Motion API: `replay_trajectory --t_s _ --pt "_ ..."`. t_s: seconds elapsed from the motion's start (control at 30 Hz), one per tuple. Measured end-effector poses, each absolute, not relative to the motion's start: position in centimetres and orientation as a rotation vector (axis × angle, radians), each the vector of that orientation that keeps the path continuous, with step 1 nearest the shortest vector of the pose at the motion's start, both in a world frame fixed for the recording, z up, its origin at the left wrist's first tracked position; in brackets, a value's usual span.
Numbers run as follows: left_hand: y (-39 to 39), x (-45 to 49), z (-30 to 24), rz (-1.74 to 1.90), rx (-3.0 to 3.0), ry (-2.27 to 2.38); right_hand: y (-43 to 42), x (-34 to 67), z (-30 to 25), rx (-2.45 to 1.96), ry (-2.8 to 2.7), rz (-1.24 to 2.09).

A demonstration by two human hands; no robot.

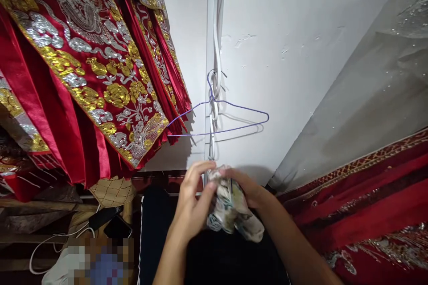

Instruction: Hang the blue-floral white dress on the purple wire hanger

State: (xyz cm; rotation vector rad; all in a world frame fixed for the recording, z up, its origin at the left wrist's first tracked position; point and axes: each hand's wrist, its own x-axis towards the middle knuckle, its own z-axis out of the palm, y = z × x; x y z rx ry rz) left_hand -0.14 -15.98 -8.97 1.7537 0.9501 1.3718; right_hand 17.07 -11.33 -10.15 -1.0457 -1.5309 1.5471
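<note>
A bunched-up piece of patterned cloth (230, 205), pale with green and blue-grey patches, is held between my two hands above my lap. My left hand (195, 200) grips its upper left side, with the thumb and fingers closed on the edge. My right hand (247, 187) has hold of the top right, its fingers partly hidden behind the fabric. Crumpled folds of the cloth hang down below both hands. Beyond them a purple wire hanger (239, 106) hangs bare by its hook near a white cable on the wall.
Red garments (117, 93) with gold and silver embroidery hang at the left. On the right are a sheer sparkling fabric (364, 84) and red embroidered cloth (368, 196). A bamboo seat (76, 218) at lower left bears a phone (117, 228) and a white cable (36, 256).
</note>
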Motion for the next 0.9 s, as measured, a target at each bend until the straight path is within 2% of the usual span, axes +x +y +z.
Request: replay_trajectory --t_s 0.07,0.13,0.2,0.3,0.4,0.57,0.63,0.73,0.9 --pt "-14.0 -1.3 -9.5 1.271 1.779 0.908 -10.8 18.0 -7.8 -0.977 -1.737 1.787" --pt "-12.2 -2.2 -10.3 1.049 1.853 0.851 -10.1 19.0 -5.1 -0.901 -2.105 1.800" --pt "-11.3 -2.8 -11.0 0.836 1.940 0.843 -9.2 20.0 -2.5 -0.845 -2.335 1.687" --pt "-11.8 -3.7 -10.7 0.632 1.932 0.861 -7.6 20.8 -0.1 -0.906 -2.256 1.332" --pt "-13.0 -4.3 -9.4 0.669 1.934 0.825 -6.4 20.5 -0.2 -0.934 -1.962 1.059" --pt "-13.0 -3.6 -8.9 1.042 1.837 0.887 -5.7 19.0 -1.9 -0.819 -1.961 1.317" --pt "-12.3 -3.7 -9.1 0.959 1.799 0.891 -5.3 19.3 -1.9 -0.782 -2.035 1.288" --pt "-11.3 -4.8 -8.9 0.750 1.895 0.952 -4.1 21.2 -1.7 -0.830 -1.966 1.011" --pt "-9.5 -8.7 -7.6 0.604 2.191 1.183 -0.9 24.0 -3.6 -1.069 -1.721 0.582"
